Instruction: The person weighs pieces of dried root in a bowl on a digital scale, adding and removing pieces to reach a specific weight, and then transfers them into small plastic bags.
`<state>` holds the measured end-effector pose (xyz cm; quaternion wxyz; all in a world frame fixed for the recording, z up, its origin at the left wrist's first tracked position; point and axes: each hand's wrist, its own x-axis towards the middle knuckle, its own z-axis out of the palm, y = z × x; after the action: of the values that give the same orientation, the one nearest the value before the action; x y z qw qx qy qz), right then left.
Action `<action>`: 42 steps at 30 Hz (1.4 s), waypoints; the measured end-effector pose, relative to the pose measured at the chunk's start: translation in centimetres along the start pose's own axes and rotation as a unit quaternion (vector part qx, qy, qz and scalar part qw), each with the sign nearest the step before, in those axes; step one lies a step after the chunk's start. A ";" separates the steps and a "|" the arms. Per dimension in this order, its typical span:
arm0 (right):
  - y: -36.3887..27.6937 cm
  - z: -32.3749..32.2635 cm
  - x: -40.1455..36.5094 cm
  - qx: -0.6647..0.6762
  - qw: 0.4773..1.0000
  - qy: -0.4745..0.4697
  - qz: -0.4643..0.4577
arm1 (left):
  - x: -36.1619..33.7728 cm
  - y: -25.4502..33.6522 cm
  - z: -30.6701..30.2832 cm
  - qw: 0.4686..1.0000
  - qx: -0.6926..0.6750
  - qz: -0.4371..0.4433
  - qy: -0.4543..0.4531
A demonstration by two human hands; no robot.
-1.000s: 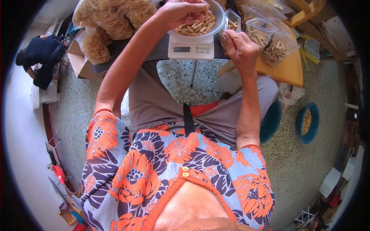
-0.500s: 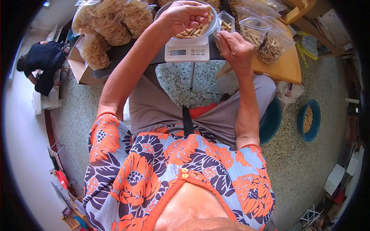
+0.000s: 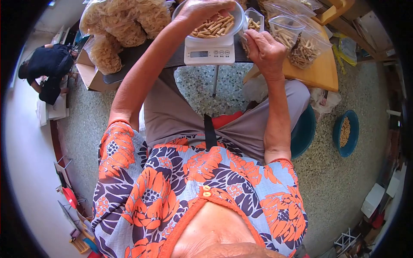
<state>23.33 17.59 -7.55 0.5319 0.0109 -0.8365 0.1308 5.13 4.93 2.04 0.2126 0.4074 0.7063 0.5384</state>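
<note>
My left hand (image 3: pixel 211 8) is over the far side of a clear round bowl (image 3: pixel 241 19), fingers curled together; whatever they hold is hidden. Short tan sticks (image 3: pixel 215 26) lie in the bowl, which rests on a white digital scale (image 3: pixel 209 55). Just right of the scale, my right hand (image 3: pixel 267 50) pinches the edge of a small clear bag (image 3: pixel 254 20) with a few sticks inside.
Bags of pale tan material (image 3: pixel 129 26) are piled at the back left. More stick-filled bags (image 3: pixel 304 53) lie on a wooden surface (image 3: pixel 316 77) at right. A teal basin (image 3: pixel 346 148) is on the floor. Another person (image 3: pixel 49 64) bends at far left.
My left hand has moved forward and up over the bowl, uncovering more sticks. The stick seen between its fingers before is out of sight. My right hand still pinches the bag.
</note>
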 end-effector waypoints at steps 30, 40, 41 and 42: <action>0.0 0.1 -0.1 0.011 1.000 -0.001 0.008 | -0.4 -3.6 -1.5 0.845 0.531 0.066 -0.001; 0.0 0.1 -0.1 0.015 1.000 -0.004 0.014 | 0.2 -3.0 -1.2 0.836 0.548 0.031 -0.006; 0.0 0.1 -0.1 0.013 1.000 -0.004 0.015 | 0.2 -3.0 -1.2 0.835 0.549 0.029 -0.010; 0.0 0.0 -0.1 0.013 1.000 -0.003 0.015 | 0.1 -3.0 -1.2 0.835 0.549 0.030 -0.009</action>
<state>23.33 17.57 -7.68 0.5275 0.0061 -0.8362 0.1497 3.10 4.03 -0.38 -0.0558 0.4831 0.8714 0.0642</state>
